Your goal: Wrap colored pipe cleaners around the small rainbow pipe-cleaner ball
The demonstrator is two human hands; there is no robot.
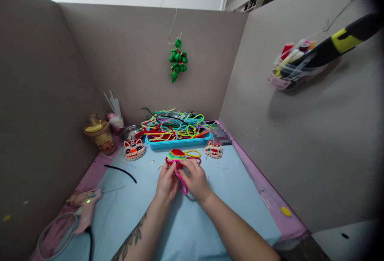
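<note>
Between my two hands, above the blue table cover, is a small rainbow-striped craft piece (pixel 176 155) of fuzzy stems, red on top with yellow, green and blue bands. My left hand (pixel 167 181) grips its lower left edge, fingers closed. On the other side my right hand (pixel 194 177) pinches near the piece's lower right edge, where a pink pipe cleaner (pixel 183 185) loops down between the hands. Yellow and red loops (pixel 193 155) stick out to the right behind my right fingers. My fingertips partly hide the underside.
A blue tray (pixel 177 145) heaped with coloured pipe cleaners stands behind the hands. Two animal-face pieces (pixel 134 149) flank it. At left lie a black stem (pixel 121 170) and a pink glue gun (pixel 88 209) with a lit green light. Grey panels surround the table.
</note>
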